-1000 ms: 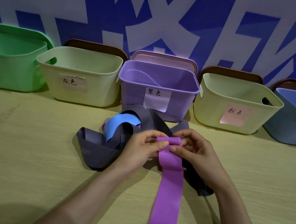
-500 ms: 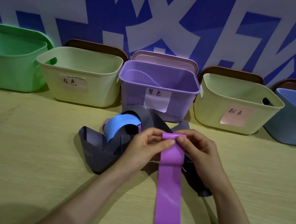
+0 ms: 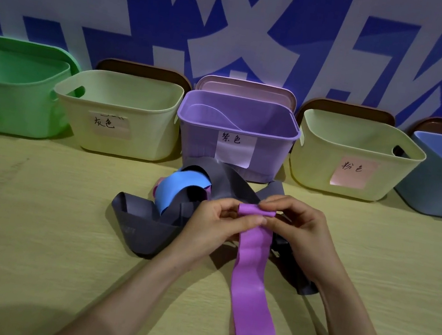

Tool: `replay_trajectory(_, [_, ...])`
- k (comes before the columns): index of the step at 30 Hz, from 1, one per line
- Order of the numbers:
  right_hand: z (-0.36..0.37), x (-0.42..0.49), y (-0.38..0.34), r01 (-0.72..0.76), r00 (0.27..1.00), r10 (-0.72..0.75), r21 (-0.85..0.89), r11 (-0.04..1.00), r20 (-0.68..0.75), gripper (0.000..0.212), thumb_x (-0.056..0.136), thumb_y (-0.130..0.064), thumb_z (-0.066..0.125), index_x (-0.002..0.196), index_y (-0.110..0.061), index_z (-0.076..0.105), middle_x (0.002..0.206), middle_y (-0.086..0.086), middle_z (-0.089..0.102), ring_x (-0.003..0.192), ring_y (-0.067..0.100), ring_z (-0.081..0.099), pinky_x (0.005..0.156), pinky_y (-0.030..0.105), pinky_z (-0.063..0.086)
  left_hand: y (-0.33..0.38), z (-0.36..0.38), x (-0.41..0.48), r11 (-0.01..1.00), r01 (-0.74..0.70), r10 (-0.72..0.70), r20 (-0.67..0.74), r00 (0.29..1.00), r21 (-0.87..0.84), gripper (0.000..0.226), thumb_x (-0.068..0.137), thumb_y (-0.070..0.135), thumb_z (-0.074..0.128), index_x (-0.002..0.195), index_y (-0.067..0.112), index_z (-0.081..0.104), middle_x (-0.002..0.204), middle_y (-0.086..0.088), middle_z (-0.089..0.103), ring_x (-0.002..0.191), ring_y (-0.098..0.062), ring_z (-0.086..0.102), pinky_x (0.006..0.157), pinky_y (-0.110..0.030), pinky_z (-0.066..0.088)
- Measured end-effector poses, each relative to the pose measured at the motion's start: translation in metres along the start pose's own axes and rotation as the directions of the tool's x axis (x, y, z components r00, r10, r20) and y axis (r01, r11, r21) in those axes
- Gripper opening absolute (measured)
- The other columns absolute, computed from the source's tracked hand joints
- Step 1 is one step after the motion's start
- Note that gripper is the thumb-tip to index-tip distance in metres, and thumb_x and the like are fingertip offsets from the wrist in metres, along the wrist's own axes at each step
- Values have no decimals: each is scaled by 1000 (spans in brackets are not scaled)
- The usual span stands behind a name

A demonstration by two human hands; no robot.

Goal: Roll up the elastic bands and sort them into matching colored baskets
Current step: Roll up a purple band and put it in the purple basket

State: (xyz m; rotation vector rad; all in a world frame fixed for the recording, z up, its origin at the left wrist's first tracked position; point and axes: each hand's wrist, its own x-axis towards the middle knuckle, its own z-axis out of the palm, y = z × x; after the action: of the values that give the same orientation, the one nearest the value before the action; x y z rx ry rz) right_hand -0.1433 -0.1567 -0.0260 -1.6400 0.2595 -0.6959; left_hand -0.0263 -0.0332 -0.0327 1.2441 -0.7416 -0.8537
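A person is working at a table (image 3: 33, 225), rolling up a purple band (image 3: 252, 286). The left hand (image 3: 214, 223) and right hand (image 3: 299, 233) are both pinching the band's far end. Thumbs and curled fingertips are closing on a small tight roll (image 3: 255, 210) held just above the table. The rest of the band is trailing flat toward the person, its free end lying on the table.

The band is looking thin, light and floppy, like flat stretchy rubber. It will probably be springing open unless the roll is being pinched at both edges, as it is here.

Behind the hands, grey bands (image 3: 144, 230) and a blue band (image 3: 179, 189) are lying tangled together, just in front of the purple basket (image 3: 204, 136).

Five baskets are standing in a row against the wall. The green basket (image 3: 23, 97) and blue basket (image 3: 440, 186) are at the ends, their labels cut off and unreadable. The left cream basket (image 3: 147, 133) is wearing a handwritten left label (image 3: 108, 125) reading "灰色", grey. The purple basket's middle label (image 3: 234, 147) is reading "紫色", purple. The right cream basket (image 3: 315, 158) is showing a right label (image 3: 352, 172) reading "粉色", pink. Huge white characters on the blue wall (image 3: 237, 12) are cropped beyond reading.
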Motion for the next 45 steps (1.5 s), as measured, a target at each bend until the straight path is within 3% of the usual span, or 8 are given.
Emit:
replay_trajectory(3, [0,-1,-1,-23,1000,23,13,1000,6,19,67,-9,73,83,-19,75,92,1,71,93,14,66,80,22,52,0,0,1,1000,22,-22,-11,1000,-11,31,76,34,68,97,12,72,93,-10,74,88,-22,70,80,-33,56])
replay_trajectory(8, [1,0,0,-117,991,122,-78,990,55,46,70,-16,75,114,-19,62,98,6,67,91,20,66,81,29,56,-3,0,4,996,16,-21,-63,998,-86,15,84,18,66,97,12,71,91,-10,73,82,-22,68,76,-34,55])
replay_trajectory(14, [5,-1,-1,-170,983,169,10,985,68,36,70,-18,74,105,-17,64,88,28,61,82,24,63,70,28,54,-1,-3,5,996,-26,18,-84,996,-91,12,81,10,69,92,14,71,87,-6,71,77,-16,66,62,-24,53])
replay_trajectory(21, [7,-2,0,-168,985,163,73,983,63,17,83,-22,61,95,-12,67,79,5,70,74,12,65,61,21,51,0,-6,4,996,-85,85,-37,996,0,27,77,0,72,98,17,70,97,-4,73,92,-15,68,77,-23,53])
replay_trajectory(27, [6,0,0,-99,993,109,171,980,-52,19,82,-15,61,97,-2,63,69,-3,67,60,3,58,56,15,48,-7,-1,3,998,69,-70,15,997,8,16,85,16,69,100,10,70,91,-9,72,81,-18,65,72,-31,50])
replay_trajectory(34, [3,-1,1,-62,995,67,71,996,-74,25,73,-13,70,97,-9,68,88,5,71,82,13,64,70,21,52,-6,-3,5,996,81,-80,37,996,-27,11,86,16,66,93,15,74,86,-8,72,78,-16,65,75,-31,50])
replay_trajectory(42, [0,0,2,-41,999,42,50,998,-9,22,67,-5,71,88,-5,67,90,-2,71,91,10,66,77,20,52,-3,-5,3,997,72,-72,72,995,2,24,89,6,62,112,11,68,93,-3,72,84,-11,66,72,-21,52])
replay_trajectory(45, [-1,1,4,-41,999,41,53,998,8,19,67,-3,71,86,-4,66,92,-1,70,94,13,65,81,21,52,-2,-3,2,997,77,-77,56,996,-4,24,83,23,68,105,13,70,92,-7,70,86,-17,66,78,-30,51])
